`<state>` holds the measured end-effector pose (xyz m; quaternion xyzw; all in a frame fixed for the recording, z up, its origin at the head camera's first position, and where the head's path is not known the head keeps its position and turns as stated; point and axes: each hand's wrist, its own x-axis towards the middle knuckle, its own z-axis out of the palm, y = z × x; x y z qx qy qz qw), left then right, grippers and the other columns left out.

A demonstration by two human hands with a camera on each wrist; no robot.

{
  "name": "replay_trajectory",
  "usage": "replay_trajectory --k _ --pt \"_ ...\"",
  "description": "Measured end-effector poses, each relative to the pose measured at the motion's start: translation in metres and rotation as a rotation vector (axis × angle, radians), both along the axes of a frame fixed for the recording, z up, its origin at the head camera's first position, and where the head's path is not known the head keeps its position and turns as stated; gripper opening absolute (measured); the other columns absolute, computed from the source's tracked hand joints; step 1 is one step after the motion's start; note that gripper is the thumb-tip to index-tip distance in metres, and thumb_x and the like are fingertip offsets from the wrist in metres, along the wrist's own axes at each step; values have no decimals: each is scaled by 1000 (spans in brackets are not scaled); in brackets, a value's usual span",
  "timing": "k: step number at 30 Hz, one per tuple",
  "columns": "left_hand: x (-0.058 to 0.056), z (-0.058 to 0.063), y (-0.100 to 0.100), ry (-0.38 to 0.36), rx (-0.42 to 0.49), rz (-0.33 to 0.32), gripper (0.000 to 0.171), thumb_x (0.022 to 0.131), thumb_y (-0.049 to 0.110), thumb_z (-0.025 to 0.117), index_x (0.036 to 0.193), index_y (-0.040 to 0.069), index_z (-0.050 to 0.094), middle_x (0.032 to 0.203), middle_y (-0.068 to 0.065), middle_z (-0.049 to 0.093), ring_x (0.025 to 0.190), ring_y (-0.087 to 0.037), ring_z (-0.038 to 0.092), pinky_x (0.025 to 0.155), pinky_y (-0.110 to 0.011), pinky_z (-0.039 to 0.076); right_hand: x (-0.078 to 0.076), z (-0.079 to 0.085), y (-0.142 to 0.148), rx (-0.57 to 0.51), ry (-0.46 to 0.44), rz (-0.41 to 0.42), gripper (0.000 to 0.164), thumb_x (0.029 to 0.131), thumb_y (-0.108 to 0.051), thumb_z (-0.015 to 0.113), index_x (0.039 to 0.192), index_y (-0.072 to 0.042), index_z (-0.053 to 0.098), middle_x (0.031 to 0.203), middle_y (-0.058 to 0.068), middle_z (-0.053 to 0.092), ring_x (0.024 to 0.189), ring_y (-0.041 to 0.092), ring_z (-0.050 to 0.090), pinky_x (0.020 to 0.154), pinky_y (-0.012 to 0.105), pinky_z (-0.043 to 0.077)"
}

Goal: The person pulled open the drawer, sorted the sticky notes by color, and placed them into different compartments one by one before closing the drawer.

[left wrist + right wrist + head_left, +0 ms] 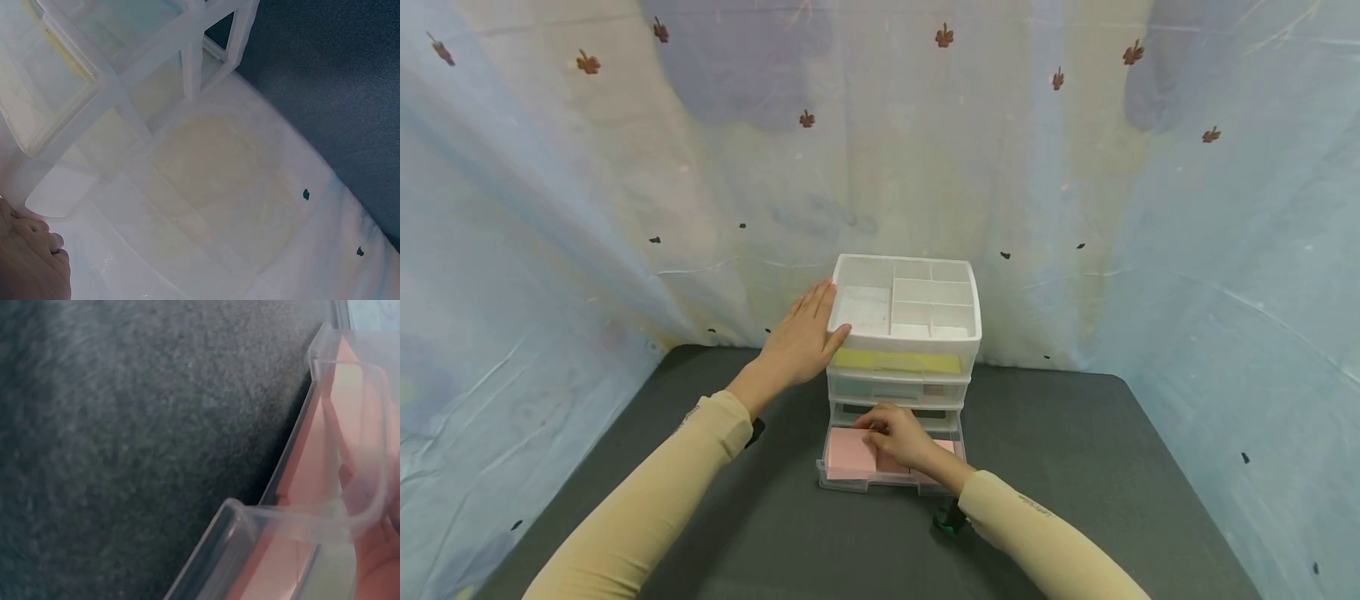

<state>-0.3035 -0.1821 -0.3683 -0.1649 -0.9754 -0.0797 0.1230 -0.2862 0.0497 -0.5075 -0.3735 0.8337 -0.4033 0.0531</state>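
Note:
A white plastic drawer unit (906,342) stands on the dark table, its top tray split into compartments. Its bottom clear drawer (848,486) is pulled out and holds square pink paper pads. My right hand (901,436) is over this drawer, thumb and fingers pinching the right edge of the left pink paper pad (848,455). In the right wrist view, a pink sheet or pad (344,422) stands tilted beside the fingers, seen through the clear drawer front. My left hand (797,337) rests with straight fingers against the unit's upper left side.
Above the open drawer, the top drawer (895,362) shows something yellow and the middle drawer (880,389) pale contents; both are closed. A patterned cloth (880,183) hangs behind and around the dark table (1060,483).

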Motion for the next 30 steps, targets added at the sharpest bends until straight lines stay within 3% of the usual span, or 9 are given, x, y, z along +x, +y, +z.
replay_trajectory --k 7,16,23,30 --pt "0 1 0 2 1 -2 80 112 53 30 167 4 -2 175 -14 -2 161 -30 1 131 -49 8 -2 -3 -4 31 81 -5 20 97 -6 74 116 -8 79 107 4 71 84 9 65 72 21 56" --pt "0 0 0 -5 -4 -1 80 112 53 28 167 4 -3 175 -14 -3 161 -30 0 131 -48 7 0 -3 -4 84 203 8 20 94 -3 77 114 -3 79 105 7 74 88 14 69 74 20 58" --pt "0 0 0 6 1 -3 80 112 53 29 167 4 -3 175 -14 -2 161 -31 2 131 -49 8 -1 -3 -3 143 183 -3 20 94 -8 78 115 -5 80 105 6 74 92 16 69 78 24 59" --pt "0 0 1 13 -6 -3 80 112 53 30 167 3 -1 175 -14 -2 161 -31 3 131 -49 9 -2 -5 -2 213 163 42 24 96 -15 77 118 -5 78 105 5 69 89 15 65 79 27 57"
